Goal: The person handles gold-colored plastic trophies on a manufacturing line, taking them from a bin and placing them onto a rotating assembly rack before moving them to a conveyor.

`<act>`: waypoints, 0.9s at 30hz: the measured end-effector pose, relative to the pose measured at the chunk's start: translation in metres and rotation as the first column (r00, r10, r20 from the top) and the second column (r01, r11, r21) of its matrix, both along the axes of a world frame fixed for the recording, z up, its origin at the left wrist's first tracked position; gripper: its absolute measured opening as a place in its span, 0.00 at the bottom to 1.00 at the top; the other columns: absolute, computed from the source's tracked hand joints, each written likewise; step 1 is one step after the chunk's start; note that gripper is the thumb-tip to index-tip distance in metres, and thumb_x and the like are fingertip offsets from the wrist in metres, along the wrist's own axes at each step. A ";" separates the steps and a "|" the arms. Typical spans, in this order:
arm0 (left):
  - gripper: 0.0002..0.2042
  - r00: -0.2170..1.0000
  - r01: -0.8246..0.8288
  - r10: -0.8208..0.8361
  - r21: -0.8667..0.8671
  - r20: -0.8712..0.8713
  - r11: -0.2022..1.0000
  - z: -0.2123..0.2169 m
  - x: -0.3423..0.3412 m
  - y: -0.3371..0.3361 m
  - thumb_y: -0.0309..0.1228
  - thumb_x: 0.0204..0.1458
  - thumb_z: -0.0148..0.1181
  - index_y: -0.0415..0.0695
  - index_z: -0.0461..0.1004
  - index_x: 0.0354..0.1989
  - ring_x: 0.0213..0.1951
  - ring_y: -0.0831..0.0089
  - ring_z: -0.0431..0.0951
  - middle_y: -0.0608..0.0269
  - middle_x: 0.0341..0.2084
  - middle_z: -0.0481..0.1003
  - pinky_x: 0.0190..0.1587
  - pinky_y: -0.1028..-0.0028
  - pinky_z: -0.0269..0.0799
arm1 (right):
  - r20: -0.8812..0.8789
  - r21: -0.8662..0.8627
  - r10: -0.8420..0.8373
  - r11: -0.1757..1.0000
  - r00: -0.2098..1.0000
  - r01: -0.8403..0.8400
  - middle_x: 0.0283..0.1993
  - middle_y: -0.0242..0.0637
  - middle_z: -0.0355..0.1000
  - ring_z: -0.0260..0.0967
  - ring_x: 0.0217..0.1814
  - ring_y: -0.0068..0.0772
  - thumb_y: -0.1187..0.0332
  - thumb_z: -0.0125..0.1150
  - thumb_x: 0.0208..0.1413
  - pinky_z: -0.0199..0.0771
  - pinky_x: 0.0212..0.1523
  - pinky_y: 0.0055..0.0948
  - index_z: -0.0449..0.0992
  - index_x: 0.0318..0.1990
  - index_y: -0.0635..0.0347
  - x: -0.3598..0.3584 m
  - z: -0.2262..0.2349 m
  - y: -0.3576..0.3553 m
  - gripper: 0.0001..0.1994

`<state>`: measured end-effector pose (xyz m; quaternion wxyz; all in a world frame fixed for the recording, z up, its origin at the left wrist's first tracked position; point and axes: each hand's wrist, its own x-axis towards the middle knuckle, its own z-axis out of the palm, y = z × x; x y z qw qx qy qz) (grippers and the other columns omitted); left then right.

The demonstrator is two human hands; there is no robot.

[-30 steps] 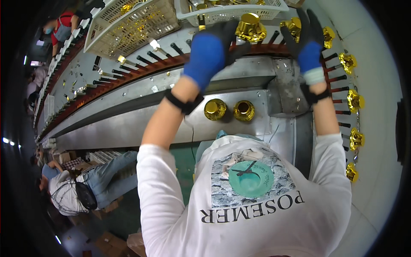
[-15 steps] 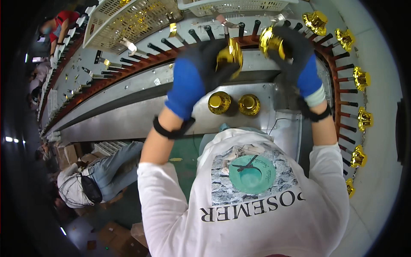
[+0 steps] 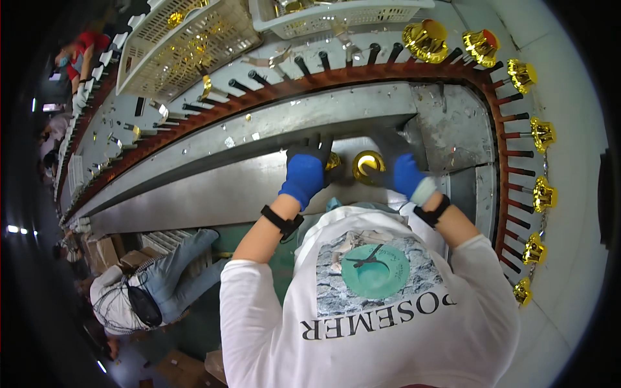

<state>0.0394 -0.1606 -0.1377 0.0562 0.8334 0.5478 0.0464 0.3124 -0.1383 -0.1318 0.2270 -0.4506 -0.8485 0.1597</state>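
Observation:
Two gold cup-shaped pieces are on the metal bench in front of me. Around the left gold cup (image 3: 333, 161) curls my left hand (image 3: 309, 154), in a black and blue glove; it covers most of that piece. My right hand (image 3: 396, 155), gloved the same way, is at the right gold cup (image 3: 368, 161), its thumb over the near rim. Motion smears the right fingers, so their grip is unclear. Beyond the hands, a curved brown conveyor (image 3: 362, 72) carries black-tipped pegs, with a gold flared piece (image 3: 425, 41) at the upper right.
Several more gold pieces, such as a gold bell-shaped piece (image 3: 543, 134), line the conveyor's right side. Behind it stand a white basket (image 3: 139, 55) with gold parts and another white basket (image 3: 362, 21). A bent-over person (image 3: 155, 278) is at the lower left; a person in red (image 3: 90, 48) is far left.
Both hands have come down from the conveyor to the bench, without the gold pieces they held. One more gold piece now shows on the conveyor at the upper right.

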 end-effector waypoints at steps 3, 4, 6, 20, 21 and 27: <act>0.38 0.914 0.125 -0.157 0.109 0.373 0.986 0.085 0.028 0.051 0.50 0.54 0.73 0.40 0.70 0.68 0.45 0.39 0.83 0.38 0.58 0.77 0.47 0.51 0.81 | -0.072 0.364 -0.185 0.910 0.980 0.198 0.61 0.55 0.77 0.75 0.62 0.60 0.59 0.75 0.54 0.73 0.66 0.49 0.75 0.63 0.67 0.057 0.071 0.060 0.32; 0.38 0.868 0.152 -0.246 0.241 0.430 0.959 0.114 0.039 0.070 0.49 0.54 0.74 0.40 0.70 0.68 0.44 0.40 0.84 0.39 0.57 0.78 0.46 0.52 0.82 | -0.054 0.307 -0.351 0.885 0.935 0.350 0.61 0.56 0.77 0.76 0.62 0.59 0.58 0.77 0.55 0.75 0.65 0.47 0.75 0.63 0.68 0.066 0.112 0.076 0.32; 0.36 0.821 0.148 -0.350 0.424 0.451 0.893 0.157 0.075 0.107 0.48 0.53 0.76 0.42 0.71 0.67 0.41 0.42 0.85 0.43 0.52 0.80 0.40 0.53 0.82 | -0.255 0.623 -0.273 0.688 0.928 0.374 0.62 0.55 0.78 0.77 0.63 0.58 0.54 0.79 0.55 0.76 0.65 0.45 0.77 0.63 0.67 0.105 0.153 0.139 0.34; 0.25 0.900 0.088 -0.253 0.419 0.356 0.904 0.159 0.067 0.129 0.53 0.54 0.71 0.48 0.82 0.53 0.35 0.50 0.85 0.52 0.37 0.83 0.37 0.55 0.80 | -0.299 0.165 -0.115 0.972 0.947 0.170 0.56 0.49 0.81 0.82 0.56 0.38 0.59 0.74 0.62 0.82 0.56 0.35 0.77 0.64 0.64 0.083 0.149 0.110 0.27; 0.28 0.855 0.096 -0.282 0.402 0.435 0.911 0.167 0.051 0.105 0.53 0.52 0.74 0.47 0.82 0.56 0.34 0.50 0.85 0.49 0.39 0.83 0.35 0.60 0.80 | -0.345 0.082 -0.084 0.989 0.935 0.119 0.55 0.48 0.81 0.82 0.55 0.38 0.62 0.75 0.61 0.83 0.55 0.35 0.78 0.64 0.63 0.064 0.160 0.080 0.26; 0.32 0.951 0.025 0.010 -0.108 0.309 0.994 0.021 -0.034 0.011 0.56 0.51 0.73 0.44 0.81 0.58 0.33 0.47 0.84 0.49 0.30 0.83 0.35 0.52 0.79 | -0.248 -0.165 0.005 0.985 0.969 -0.048 0.53 0.53 0.81 0.81 0.52 0.56 0.60 0.77 0.54 0.82 0.56 0.44 0.79 0.61 0.62 0.011 0.040 -0.013 0.28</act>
